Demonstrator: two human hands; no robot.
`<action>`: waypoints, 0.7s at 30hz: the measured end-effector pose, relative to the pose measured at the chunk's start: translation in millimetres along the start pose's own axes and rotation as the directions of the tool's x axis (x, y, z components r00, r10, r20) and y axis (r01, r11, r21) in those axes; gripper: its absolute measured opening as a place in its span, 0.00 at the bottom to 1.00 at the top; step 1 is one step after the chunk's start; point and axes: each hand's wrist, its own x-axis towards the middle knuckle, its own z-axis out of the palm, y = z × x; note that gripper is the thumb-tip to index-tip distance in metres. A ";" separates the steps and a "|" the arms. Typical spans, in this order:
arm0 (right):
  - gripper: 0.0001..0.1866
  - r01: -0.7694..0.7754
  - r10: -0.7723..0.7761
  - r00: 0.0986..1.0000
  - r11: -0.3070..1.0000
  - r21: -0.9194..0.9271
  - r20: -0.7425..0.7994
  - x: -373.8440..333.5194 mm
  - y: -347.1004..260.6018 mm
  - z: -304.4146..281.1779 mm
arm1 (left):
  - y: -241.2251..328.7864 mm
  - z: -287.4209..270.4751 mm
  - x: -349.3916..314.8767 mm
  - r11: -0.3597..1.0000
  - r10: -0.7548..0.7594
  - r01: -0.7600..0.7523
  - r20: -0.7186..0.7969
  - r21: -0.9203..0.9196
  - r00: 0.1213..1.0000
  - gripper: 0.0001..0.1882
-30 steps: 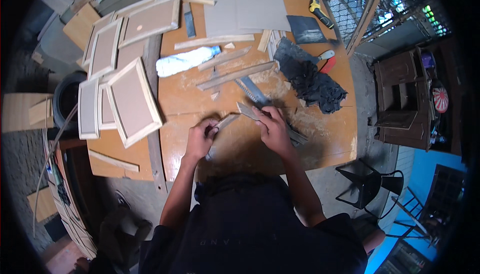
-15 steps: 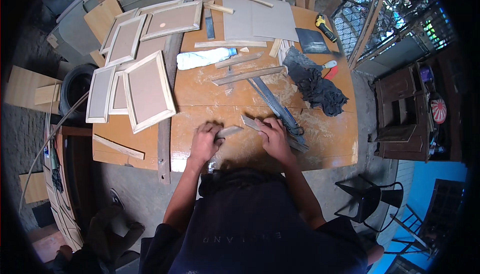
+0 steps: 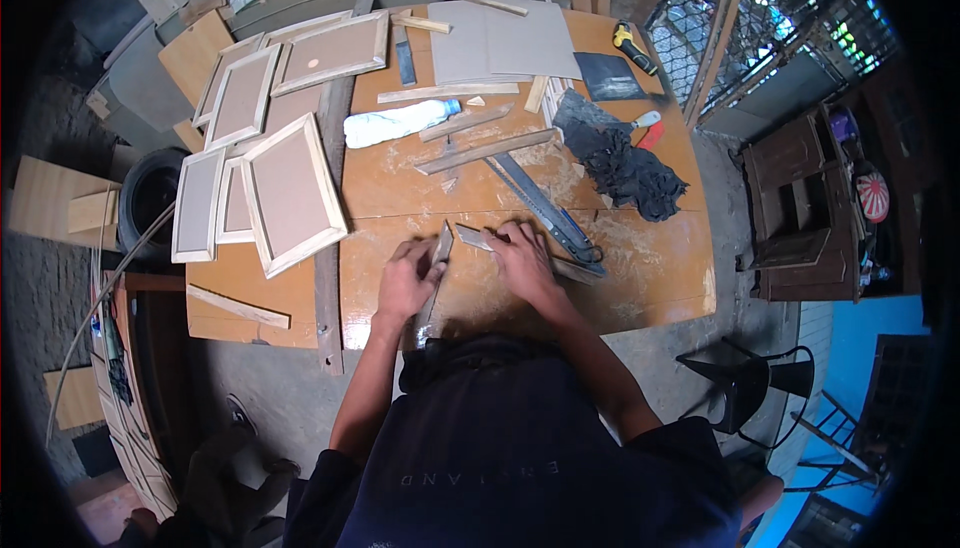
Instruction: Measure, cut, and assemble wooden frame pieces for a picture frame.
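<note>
My left hand (image 3: 406, 278) is closed on a narrow wood strip (image 3: 443, 244), which points away from me with its slanted tip at the far end. In my right hand (image 3: 522, 260) is a second wood strip (image 3: 472, 237), running from an angled end at the left, under the fingers, out past the wrist. The two angled ends are close together, with a small gap between them. Just beyond my right hand lie a metal ruler (image 3: 530, 193) and a blue pen (image 3: 574, 227). Two loose wood strips, a longer one (image 3: 487, 153) and a shorter one (image 3: 465, 123), rest farther back.
Several wooden frames with brown panels (image 3: 295, 193) overlap at the left of the orange table (image 3: 400, 203). A plastic bottle (image 3: 400, 123), grey boards (image 3: 500, 43), a dark cloth (image 3: 640, 178), a putty knife (image 3: 648, 122) and a yellow-black tool (image 3: 634, 48) lie around. A person's legs (image 3: 235, 468) show at lower left.
The strip in my left hand has swung from pointing right to pointing away from me. My right hand has shifted slightly left and away with its strip. The whole view has turned a little.
</note>
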 end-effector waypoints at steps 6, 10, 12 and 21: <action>0.24 0.083 -0.083 0.997 0.997 -0.001 0.003 18.1 -7.9 13.5 | -13.1 7.9 -12.6 0.999 -0.044 0.041 0.079 0.036 0.996 0.22; 0.23 0.148 -0.149 0.986 0.989 0.020 0.077 30.2 -18.3 15.2 | -13.8 4.8 -21.5 0.994 -0.087 0.086 0.021 0.070 0.996 0.23; 0.23 0.175 -0.178 0.979 0.984 0.038 0.104 33.5 -22.1 17.6 | -16.0 2.5 -28.2 0.991 -0.117 0.116 0.000 0.073 0.993 0.23; 0.24 0.359 -0.376 0.917 0.923 0.135 0.133 56.4 -25.0 21.8 | -21.8 -4.5 -42.1 0.976 -0.198 0.201 -0.047 0.083 0.979 0.24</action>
